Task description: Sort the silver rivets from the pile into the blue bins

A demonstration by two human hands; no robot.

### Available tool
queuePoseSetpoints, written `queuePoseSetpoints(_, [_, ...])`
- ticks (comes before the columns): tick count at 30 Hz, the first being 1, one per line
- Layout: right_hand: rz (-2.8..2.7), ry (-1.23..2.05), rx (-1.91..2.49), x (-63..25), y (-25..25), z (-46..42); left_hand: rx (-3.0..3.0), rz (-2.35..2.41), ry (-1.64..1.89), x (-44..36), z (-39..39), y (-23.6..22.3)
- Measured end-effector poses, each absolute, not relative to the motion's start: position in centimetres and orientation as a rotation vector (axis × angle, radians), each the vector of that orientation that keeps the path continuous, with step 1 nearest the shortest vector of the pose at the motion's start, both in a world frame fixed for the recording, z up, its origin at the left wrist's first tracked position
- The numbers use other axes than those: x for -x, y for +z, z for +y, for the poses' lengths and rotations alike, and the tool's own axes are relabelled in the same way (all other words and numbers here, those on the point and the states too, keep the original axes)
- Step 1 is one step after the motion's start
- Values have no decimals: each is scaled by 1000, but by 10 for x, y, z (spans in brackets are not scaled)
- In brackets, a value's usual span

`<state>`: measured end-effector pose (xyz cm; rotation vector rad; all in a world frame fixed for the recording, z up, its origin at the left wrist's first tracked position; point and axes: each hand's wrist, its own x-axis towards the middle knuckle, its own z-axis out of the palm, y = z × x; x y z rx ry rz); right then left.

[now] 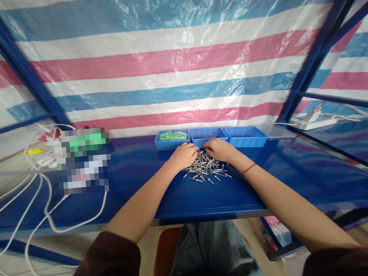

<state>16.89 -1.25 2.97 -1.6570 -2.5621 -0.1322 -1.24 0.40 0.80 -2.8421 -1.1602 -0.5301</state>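
A loose heap of silver blind rivets [206,167] lies on the blue tabletop in front of me. My left hand [185,154] is at the heap's far left edge, fingers bent inward and closed on rivets there. From the other side my right hand [220,150] reaches in, its fingers curled down on rivets at the far right edge. How many rivets each hand has is hidden by the fingers. Just behind the hands stands a row of blue bins. The left bin [159,146] holds green pieces, and a few rivets lie in the middle bin [194,142].
At the right end of the row is the third blue bin [248,141], beside a clear plastic sheet [280,131]. White cables [50,210] loop across the table's left side near blurred items. Blue metal posts [314,58] and a striped tarp [177,61] enclose the table [138,202].
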Motion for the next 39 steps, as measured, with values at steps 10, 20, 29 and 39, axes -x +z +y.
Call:
queuePoseSetpoints(10, [-2570,-39,1651,-171,28,-4,2809,-1247,-433,8,0,5])
queuePoseSetpoints(20, [-2615,-51,1568,-173,26,-9,2853,-1296,-435,7,-4,8])
queuePoseSetpoints(29, [-2563,59,1626,-178,30,-9,2884,-1314,-454,7,-4,6])
queuePoseSetpoints(39, [-2500,87,1809,-180,32,-6,2907,-1307,-510,7,0,-1])
